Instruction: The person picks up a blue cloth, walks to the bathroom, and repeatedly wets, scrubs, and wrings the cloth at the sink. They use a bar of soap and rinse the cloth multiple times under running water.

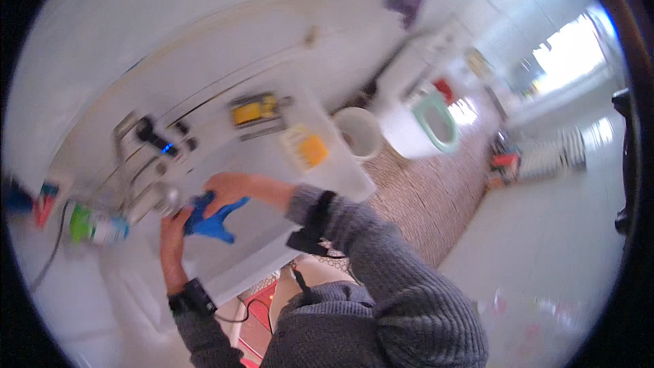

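Note:
Both of my hands are at a blue cloth or glove (212, 224) over the pale sink basin (260, 214). My left hand (176, 222) grips its left end, close to a blurred metallic round thing (168, 199) by the tap. From the right, my right hand (225, 191) reaches over the blue piece with its fingers on the upper part. Loose blue ends hang out towards the right and downwards. Blur hides the exact fingertips. Dark straps circle both of my grey knitted sleeves.
A green and white bottle (97, 225) stands left of the basin. Beyond it are a black handle-like object (156, 138), a yellow item in a dark tray (253, 112) and an orange-and-white packet (306, 148). A white bin (357, 133) and a toilet with green seat (437, 120) stand to the right.

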